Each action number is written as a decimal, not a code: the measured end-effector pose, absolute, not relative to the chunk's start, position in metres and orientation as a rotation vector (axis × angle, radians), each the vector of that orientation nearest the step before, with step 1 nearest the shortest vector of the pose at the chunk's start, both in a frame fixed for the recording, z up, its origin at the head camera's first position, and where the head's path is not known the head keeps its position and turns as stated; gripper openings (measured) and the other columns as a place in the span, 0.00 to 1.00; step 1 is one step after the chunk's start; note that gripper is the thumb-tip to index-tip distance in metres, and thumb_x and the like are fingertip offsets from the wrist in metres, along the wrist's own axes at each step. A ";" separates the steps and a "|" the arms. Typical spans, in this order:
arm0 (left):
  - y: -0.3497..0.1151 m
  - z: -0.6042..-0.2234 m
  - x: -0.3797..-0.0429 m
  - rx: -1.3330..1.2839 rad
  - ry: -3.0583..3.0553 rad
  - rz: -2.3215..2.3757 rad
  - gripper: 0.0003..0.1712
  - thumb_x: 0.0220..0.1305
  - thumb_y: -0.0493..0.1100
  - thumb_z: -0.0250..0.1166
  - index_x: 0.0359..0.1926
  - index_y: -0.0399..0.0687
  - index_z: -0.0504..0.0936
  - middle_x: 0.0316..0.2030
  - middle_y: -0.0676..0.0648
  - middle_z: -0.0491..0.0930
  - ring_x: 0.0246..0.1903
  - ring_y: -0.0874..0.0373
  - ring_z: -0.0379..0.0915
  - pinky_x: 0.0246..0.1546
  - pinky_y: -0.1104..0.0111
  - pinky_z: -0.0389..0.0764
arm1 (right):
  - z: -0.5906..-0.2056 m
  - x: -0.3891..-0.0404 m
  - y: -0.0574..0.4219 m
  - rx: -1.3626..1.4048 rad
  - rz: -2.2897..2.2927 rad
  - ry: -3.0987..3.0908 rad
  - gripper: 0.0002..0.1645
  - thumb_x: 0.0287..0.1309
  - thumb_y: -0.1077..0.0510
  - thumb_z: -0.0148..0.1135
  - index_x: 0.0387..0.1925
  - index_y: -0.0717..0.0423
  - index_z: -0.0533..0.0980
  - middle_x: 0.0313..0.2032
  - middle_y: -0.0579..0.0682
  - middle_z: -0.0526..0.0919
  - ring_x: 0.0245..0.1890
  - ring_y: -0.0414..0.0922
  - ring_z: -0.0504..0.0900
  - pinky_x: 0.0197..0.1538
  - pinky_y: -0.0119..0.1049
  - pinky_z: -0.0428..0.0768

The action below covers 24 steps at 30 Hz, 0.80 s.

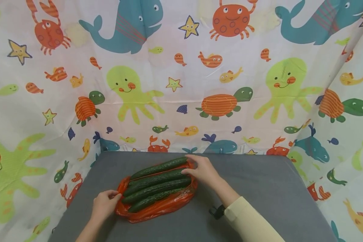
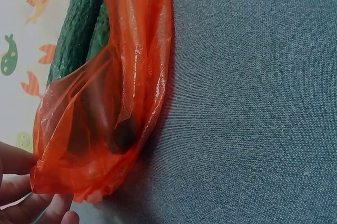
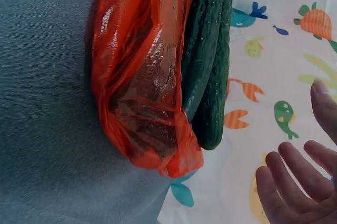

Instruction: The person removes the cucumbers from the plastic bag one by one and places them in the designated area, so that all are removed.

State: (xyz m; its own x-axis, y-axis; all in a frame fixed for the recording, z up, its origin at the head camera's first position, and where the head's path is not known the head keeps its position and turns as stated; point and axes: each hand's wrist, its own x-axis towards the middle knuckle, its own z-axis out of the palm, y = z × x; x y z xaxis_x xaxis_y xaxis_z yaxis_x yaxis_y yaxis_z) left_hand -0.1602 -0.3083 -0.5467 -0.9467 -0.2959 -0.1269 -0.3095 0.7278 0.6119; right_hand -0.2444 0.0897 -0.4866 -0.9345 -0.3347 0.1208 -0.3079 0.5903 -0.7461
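Observation:
Several long dark green cucumbers (image 1: 157,186) lie side by side in an opened red plastic bag (image 1: 166,211), whose film is bunched around them. At the bag's left end, my left hand (image 1: 104,204) pinches the edge of the film between thumb and fingers; the left wrist view shows this grip on the bag (image 2: 68,182). My right hand (image 1: 204,169) is at the other end, close to the tips of the far cucumbers. In the right wrist view its fingers (image 3: 295,182) are spread and apart from the bag, with nothing held. Film covers part of the nearest cucumbers.
The bag lies on a grey cloth-covered table (image 1: 260,201). A white curtain (image 1: 181,127) printed with sea animals stands along the back and both sides. A black device (image 1: 216,212) is worn on the right wrist, by the pale sleeve (image 1: 251,222).

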 end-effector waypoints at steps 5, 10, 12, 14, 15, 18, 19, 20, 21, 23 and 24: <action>-0.308 -0.545 -0.160 -0.503 2.916 1.049 0.15 0.66 0.46 0.67 0.43 0.37 0.87 0.33 0.46 0.87 0.35 0.51 0.82 0.40 0.51 0.81 | -0.486 -0.258 0.077 -0.575 -1.270 2.774 0.40 0.55 0.43 0.75 0.68 0.44 0.73 0.57 0.50 0.84 0.59 0.51 0.81 0.57 0.52 0.80; -0.309 -0.544 -0.158 -0.505 2.921 1.059 0.15 0.67 0.45 0.66 0.44 0.36 0.87 0.33 0.45 0.87 0.35 0.51 0.82 0.37 0.54 0.80 | -0.486 -0.271 0.063 -0.586 -1.253 2.737 0.40 0.56 0.43 0.74 0.69 0.47 0.73 0.60 0.53 0.82 0.62 0.53 0.79 0.60 0.53 0.78; -0.308 -0.544 -0.157 -0.509 2.932 1.055 0.15 0.67 0.44 0.66 0.45 0.35 0.87 0.33 0.44 0.87 0.36 0.50 0.81 0.37 0.53 0.80 | -0.486 -0.276 0.058 -0.579 -1.254 2.719 0.40 0.56 0.43 0.74 0.68 0.47 0.73 0.61 0.54 0.81 0.62 0.54 0.79 0.60 0.53 0.78; -0.308 -0.545 -0.156 -0.515 2.942 1.051 0.15 0.67 0.43 0.66 0.45 0.35 0.87 0.33 0.44 0.87 0.36 0.49 0.81 0.38 0.52 0.80 | -0.486 -0.281 0.051 -0.571 -1.267 2.698 0.38 0.57 0.44 0.74 0.68 0.47 0.74 0.61 0.54 0.81 0.62 0.54 0.79 0.59 0.53 0.79; -0.307 -0.545 -0.155 -0.517 2.948 1.047 0.15 0.66 0.43 0.66 0.45 0.35 0.87 0.33 0.44 0.87 0.36 0.49 0.82 0.39 0.51 0.80 | -0.487 -0.284 0.048 -0.574 -1.272 2.692 0.38 0.57 0.44 0.74 0.67 0.47 0.74 0.61 0.54 0.81 0.61 0.54 0.79 0.57 0.52 0.80; -0.307 -0.545 -0.155 -0.521 2.946 1.051 0.15 0.66 0.43 0.66 0.44 0.35 0.87 0.33 0.44 0.87 0.35 0.50 0.82 0.37 0.54 0.80 | -0.487 -0.291 0.040 -0.552 -1.291 2.656 0.36 0.57 0.45 0.74 0.66 0.47 0.75 0.62 0.52 0.80 0.60 0.52 0.80 0.53 0.49 0.82; -0.306 -0.546 -0.155 -0.522 2.942 1.054 0.14 0.66 0.44 0.66 0.44 0.36 0.87 0.33 0.44 0.87 0.35 0.50 0.82 0.36 0.54 0.80 | -0.488 -0.294 0.037 -0.533 -1.319 2.619 0.36 0.57 0.47 0.74 0.66 0.48 0.75 0.62 0.53 0.80 0.59 0.53 0.80 0.52 0.50 0.82; -0.306 -0.546 -0.155 -0.525 2.936 1.058 0.14 0.66 0.44 0.66 0.44 0.36 0.87 0.33 0.45 0.87 0.35 0.51 0.81 0.36 0.55 0.79 | -0.488 -0.296 0.034 -0.512 -1.341 2.582 0.35 0.57 0.49 0.75 0.66 0.49 0.76 0.62 0.53 0.79 0.57 0.54 0.81 0.49 0.49 0.83; -0.306 -0.546 -0.155 -0.528 2.927 1.063 0.14 0.66 0.44 0.66 0.44 0.36 0.87 0.33 0.45 0.87 0.34 0.51 0.81 0.36 0.55 0.79 | -0.489 -0.298 0.031 -0.490 -1.352 2.553 0.34 0.57 0.50 0.75 0.65 0.48 0.76 0.62 0.54 0.79 0.55 0.54 0.82 0.48 0.50 0.84; -0.305 -0.547 -0.155 -0.536 2.905 1.074 0.14 0.67 0.44 0.66 0.44 0.36 0.87 0.33 0.45 0.87 0.35 0.52 0.81 0.35 0.56 0.80 | -0.492 -0.302 0.025 -0.449 -1.381 2.481 0.33 0.58 0.54 0.75 0.65 0.49 0.76 0.62 0.58 0.79 0.51 0.56 0.84 0.46 0.51 0.85; -0.305 -0.547 -0.154 -0.544 2.900 1.074 0.14 0.67 0.44 0.66 0.44 0.37 0.87 0.33 0.46 0.87 0.35 0.52 0.81 0.36 0.56 0.79 | -0.493 -0.304 0.022 -0.433 -1.396 2.448 0.33 0.58 0.56 0.74 0.65 0.49 0.76 0.61 0.60 0.78 0.50 0.56 0.85 0.45 0.52 0.85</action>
